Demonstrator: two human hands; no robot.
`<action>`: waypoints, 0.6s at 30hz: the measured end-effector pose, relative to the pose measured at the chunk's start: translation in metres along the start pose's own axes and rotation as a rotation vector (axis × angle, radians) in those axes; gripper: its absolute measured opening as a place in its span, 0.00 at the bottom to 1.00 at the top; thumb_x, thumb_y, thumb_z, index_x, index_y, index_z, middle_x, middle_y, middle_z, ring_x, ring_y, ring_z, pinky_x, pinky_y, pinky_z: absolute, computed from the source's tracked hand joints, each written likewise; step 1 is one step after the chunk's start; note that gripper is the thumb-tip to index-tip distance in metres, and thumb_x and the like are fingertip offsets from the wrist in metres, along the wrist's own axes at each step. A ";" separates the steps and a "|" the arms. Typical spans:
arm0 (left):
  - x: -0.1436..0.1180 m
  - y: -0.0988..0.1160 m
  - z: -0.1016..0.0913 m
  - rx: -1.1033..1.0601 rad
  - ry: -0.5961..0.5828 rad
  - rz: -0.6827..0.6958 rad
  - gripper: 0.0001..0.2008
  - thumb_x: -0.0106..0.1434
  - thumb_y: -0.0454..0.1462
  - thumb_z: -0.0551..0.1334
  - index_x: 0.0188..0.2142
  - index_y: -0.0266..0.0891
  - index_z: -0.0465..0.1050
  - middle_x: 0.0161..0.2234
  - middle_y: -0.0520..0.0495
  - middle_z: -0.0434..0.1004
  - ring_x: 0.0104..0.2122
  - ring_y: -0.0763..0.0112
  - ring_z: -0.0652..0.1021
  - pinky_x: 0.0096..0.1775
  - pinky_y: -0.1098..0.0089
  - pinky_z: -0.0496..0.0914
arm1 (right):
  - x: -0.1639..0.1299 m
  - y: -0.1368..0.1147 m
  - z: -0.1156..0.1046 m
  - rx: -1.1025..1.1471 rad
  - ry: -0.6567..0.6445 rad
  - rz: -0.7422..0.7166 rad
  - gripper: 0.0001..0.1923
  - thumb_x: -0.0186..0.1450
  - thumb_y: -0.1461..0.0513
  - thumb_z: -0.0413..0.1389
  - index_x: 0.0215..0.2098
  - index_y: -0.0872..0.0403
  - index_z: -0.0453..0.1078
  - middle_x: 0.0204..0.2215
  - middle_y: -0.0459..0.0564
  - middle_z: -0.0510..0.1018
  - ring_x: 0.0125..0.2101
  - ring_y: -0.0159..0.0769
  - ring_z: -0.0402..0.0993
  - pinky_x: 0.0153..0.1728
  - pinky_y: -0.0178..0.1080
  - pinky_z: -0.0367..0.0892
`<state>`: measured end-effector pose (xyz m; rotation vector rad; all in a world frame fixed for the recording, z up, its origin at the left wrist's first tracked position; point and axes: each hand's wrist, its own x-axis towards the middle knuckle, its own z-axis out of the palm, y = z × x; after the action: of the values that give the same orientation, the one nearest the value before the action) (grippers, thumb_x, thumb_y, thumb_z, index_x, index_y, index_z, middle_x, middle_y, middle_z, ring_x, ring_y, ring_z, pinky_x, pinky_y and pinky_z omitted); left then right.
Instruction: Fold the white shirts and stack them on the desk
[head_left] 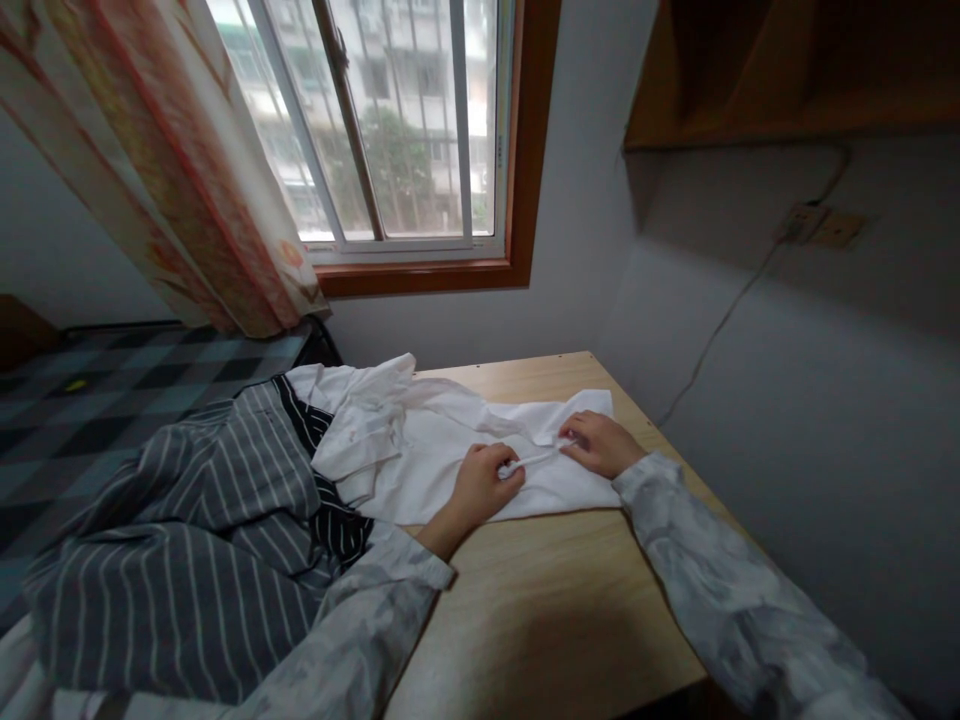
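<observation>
A white cotton shirt lies spread and softly creased on the pale wood-grain counter. The left hand is clenched on one end of a narrow fabric strip at the shirt's middle; the right hand pinches its other end. Left of the shirt lies a rumpled grey striped garment.

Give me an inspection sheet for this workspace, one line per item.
Surface: wooden table, front part bare.
Job's things: white garment spread flat on the table.
Clutter: grey striped garment heaped at the table's left.
Hands: left hand and right hand both pinch a narrow white fold of the garment.
Cables: wall cable runs down from the socket.
Surroundings: window, patterned curtain, checked bedding.
</observation>
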<state>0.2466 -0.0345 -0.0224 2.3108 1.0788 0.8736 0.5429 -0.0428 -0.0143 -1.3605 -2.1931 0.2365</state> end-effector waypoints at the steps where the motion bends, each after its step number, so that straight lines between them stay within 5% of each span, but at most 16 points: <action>1: 0.000 0.000 0.001 -0.001 0.009 -0.003 0.01 0.61 0.35 0.68 0.32 0.42 0.79 0.31 0.48 0.83 0.35 0.61 0.79 0.44 0.62 0.69 | -0.002 0.004 0.006 0.019 0.023 0.020 0.06 0.69 0.56 0.64 0.41 0.49 0.80 0.40 0.54 0.82 0.43 0.49 0.75 0.49 0.50 0.69; 7: 0.000 0.001 0.001 -0.010 0.018 0.002 0.02 0.61 0.35 0.67 0.32 0.43 0.77 0.31 0.48 0.81 0.36 0.61 0.79 0.45 0.61 0.69 | -0.015 0.022 0.025 0.233 0.174 0.115 0.11 0.72 0.54 0.59 0.37 0.50 0.77 0.34 0.51 0.79 0.36 0.43 0.73 0.40 0.44 0.68; 14: 0.001 -0.001 0.004 0.078 0.120 -0.070 0.05 0.59 0.33 0.66 0.30 0.43 0.72 0.32 0.48 0.78 0.36 0.60 0.78 0.47 0.59 0.69 | -0.006 0.001 0.031 0.355 0.253 0.190 0.11 0.71 0.53 0.57 0.34 0.50 0.72 0.33 0.48 0.75 0.35 0.41 0.71 0.34 0.41 0.63; 18: 0.001 -0.002 0.003 0.017 0.174 0.022 0.13 0.56 0.30 0.66 0.42 0.42 0.76 0.46 0.42 0.81 0.50 0.54 0.78 0.56 0.55 0.69 | -0.003 -0.011 0.039 0.402 0.233 0.178 0.10 0.71 0.55 0.56 0.35 0.51 0.71 0.33 0.48 0.75 0.36 0.41 0.71 0.37 0.42 0.64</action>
<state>0.2485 -0.0328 -0.0249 2.2986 1.1370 1.0948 0.5150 -0.0454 -0.0432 -1.2796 -1.7216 0.5264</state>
